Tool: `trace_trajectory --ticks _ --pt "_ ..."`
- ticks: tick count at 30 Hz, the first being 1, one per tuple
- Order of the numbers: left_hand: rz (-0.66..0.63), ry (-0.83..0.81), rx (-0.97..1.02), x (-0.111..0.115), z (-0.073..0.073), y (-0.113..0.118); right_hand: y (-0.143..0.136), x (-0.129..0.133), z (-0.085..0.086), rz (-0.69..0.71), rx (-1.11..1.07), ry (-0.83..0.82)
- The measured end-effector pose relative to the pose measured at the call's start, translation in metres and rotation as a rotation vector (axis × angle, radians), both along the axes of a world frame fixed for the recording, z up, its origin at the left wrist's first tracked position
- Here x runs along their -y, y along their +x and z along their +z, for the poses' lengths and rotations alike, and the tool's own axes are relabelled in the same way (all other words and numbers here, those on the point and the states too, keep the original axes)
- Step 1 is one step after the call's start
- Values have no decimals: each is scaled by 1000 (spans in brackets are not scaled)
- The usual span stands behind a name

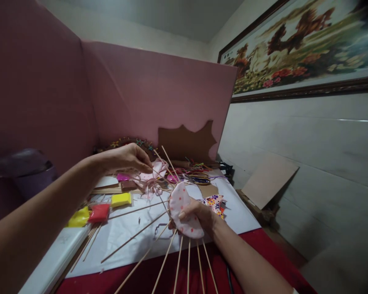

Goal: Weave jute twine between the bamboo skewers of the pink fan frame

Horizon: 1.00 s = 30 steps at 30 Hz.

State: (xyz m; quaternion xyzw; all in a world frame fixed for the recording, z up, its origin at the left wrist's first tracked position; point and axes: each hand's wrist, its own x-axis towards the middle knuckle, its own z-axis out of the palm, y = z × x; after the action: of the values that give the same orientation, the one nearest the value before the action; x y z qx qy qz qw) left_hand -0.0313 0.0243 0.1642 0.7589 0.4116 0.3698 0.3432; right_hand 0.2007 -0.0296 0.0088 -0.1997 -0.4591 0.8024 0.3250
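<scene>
My right hand (198, 214) grips a round disc (184, 200) covered in white cloth with red dots, thumb on top. Thin wooden sticks (135, 237) fan out from the disc's edge, several toward me and others to the left and away. Up and left of the disc, my left hand (135, 159) has thumb and fingers pinched together. A thin strand seems to run from its fingertips down toward the disc's left edge; its kind is unclear. Behind those fingertips lies crumpled pale pink cloth (156, 169).
Yellow (121, 199) and red (98, 212) packets lie left on the white sheet (119, 228). Scissors (200, 179) and flowered cloth (214, 202) lie beyond the disc. Cut brown cardboard (184, 141) leans against the pink panel. A white box (58, 261) stands at the near left.
</scene>
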Motion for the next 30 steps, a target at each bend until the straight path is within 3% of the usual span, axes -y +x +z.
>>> trace_trajectory --ticks 3,7,10,16,23,26,30 --pt "-8 122 -407 4 8 13 -1 -1 0 38 42 16" --pt "104 357 -583 7 13 27 -2 -1 1 66 74 48" --pt "120 369 -634 2 15 30 -2 0 1 137 102 59" --pt "51 51 -395 -15 9 13 0 0 -1 21 11 36" --pt "-170 -351 66 -21 -13 -12 0 0 -3 133 -30 41" --pt "-193 -316 83 -26 -29 0 1 1 -6 125 -20 50" --pt "-112 -286 167 -23 -60 43 1 2 -6 85 6 68"
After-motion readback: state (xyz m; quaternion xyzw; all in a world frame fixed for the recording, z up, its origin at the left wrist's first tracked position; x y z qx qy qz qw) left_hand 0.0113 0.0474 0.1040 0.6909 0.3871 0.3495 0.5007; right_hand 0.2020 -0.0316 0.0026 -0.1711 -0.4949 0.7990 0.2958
